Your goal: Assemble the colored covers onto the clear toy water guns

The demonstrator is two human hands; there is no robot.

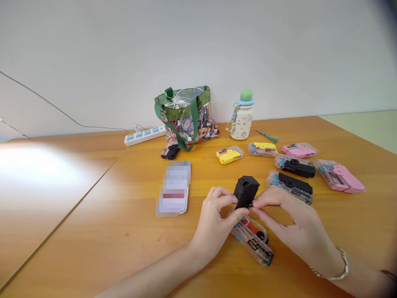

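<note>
My left hand [217, 217] and my right hand [287, 221] meet over the wooden table [108, 215] and together grip a small black plastic block [245, 191], held upright above the tabletop. Left fingers wrap its lower left side. Right fingertips pinch its lower right edge. Under my hands lies an opened clear blister package [254, 242] with red and black parts inside. A bracelet [333, 271] circles my right wrist.
Sealed packages lie to the right: two yellow [230, 155] [263, 148], two black [294, 166] [290, 186], two pink [299, 150] [339, 177]. A phone [173, 188], a loose black piece [170, 151], a clear tote bag [186, 116], a bottle [242, 118], a power strip [145, 135] and a screwdriver [266, 136] stand behind.
</note>
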